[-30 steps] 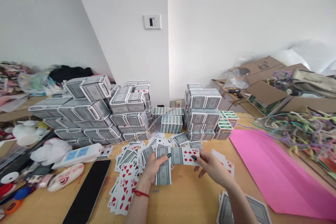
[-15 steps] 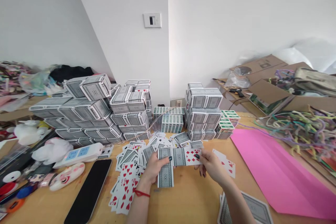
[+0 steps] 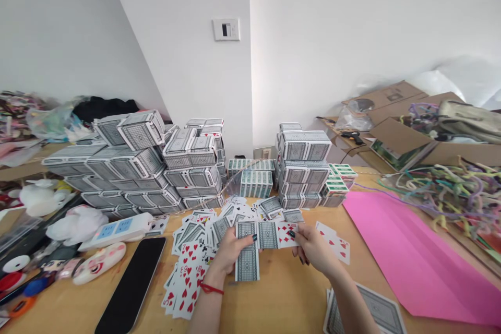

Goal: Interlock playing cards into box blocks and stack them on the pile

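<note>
My left hand (image 3: 230, 251) grips grey-backed playing cards (image 3: 247, 265), its thumb lying across their backs; one long edge hangs down toward the table. Between thumb and fingers, my right hand (image 3: 318, 250) pinches the end of a red diamond card (image 3: 285, 235). That card extends from a grey-backed card (image 3: 268, 235) whose other end meets the cards in my left hand. How these pieces are joined cannot be made out. Loose playing cards (image 3: 188, 276), hearts on top, lie left of my left wrist. Two or so heart cards (image 3: 340, 248) rest beyond my right hand.
Block-like stacks of folded cards (image 3: 144, 164) stand at the back left, others (image 3: 305, 167) at centre right. Green-and-white card boxes (image 3: 256, 183) sit between them. A black phone (image 3: 131, 287) and a power strip (image 3: 117, 230) lie left, pink paper (image 3: 422, 266) right, face-down cards (image 3: 378, 308) front right.
Both hands and the held cards have shifted slightly right and down in view. The right fingers have slid a little on the diamond card, covering more of it. The grips otherwise stay the same.
</note>
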`<state>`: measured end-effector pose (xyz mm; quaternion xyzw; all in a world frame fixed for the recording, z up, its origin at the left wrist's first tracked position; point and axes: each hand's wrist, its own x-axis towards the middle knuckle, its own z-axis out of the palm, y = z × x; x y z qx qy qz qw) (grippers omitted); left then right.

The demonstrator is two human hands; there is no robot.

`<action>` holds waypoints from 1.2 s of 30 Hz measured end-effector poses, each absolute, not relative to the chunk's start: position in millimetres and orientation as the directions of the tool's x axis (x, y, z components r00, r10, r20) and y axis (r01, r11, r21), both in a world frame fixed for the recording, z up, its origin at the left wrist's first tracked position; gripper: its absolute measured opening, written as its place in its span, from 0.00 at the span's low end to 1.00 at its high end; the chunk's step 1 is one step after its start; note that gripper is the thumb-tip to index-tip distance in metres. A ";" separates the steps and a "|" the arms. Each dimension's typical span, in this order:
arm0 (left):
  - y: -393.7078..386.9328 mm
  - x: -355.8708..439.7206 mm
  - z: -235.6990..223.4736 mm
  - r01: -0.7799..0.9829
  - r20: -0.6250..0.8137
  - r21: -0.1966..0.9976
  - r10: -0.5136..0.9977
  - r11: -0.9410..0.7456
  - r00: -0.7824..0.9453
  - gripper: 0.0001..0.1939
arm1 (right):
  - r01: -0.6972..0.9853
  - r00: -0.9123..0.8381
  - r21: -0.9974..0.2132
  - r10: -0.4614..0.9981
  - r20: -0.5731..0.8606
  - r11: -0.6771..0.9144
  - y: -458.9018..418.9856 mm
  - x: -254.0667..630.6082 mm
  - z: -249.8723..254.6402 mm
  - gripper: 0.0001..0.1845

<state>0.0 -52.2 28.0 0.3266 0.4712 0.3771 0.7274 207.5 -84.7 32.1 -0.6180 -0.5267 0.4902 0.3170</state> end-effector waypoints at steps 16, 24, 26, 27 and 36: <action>-51.9 -0.1 18.9 -0.237 -0.395 0.844 0.856 0.482 0.333 0.19 | 0.337 -0.066 -0.913 0.961 -0.268 -0.231 -83.3 197.6 29.4 0.09; -50.5 -1.0 16.2 -0.231 -0.379 0.860 0.872 0.455 0.309 0.16 | 0.365 -0.065 -0.905 0.964 -0.257 -0.217 -83.7 195.5 26.2 0.09; -50.8 -1.1 17.0 -0.226 -0.372 0.864 0.872 0.450 0.317 0.16 | 0.368 -0.056 -0.904 0.965 -0.256 -0.219 -83.7 194.1 25.2 0.09; -51.0 -0.8 18.0 -0.216 -0.365 0.870 0.875 0.442 0.318 0.16 | 0.370 -0.054 -0.903 0.966 -0.254 -0.217 -83.7 193.6 24.7 0.09; -47.8 0.8 17.3 -0.071 -0.253 0.959 0.943 0.273 0.217 0.21 | 0.373 -0.049 -0.901 0.965 -0.257 -0.221 -84.6 193.9 28.0 0.10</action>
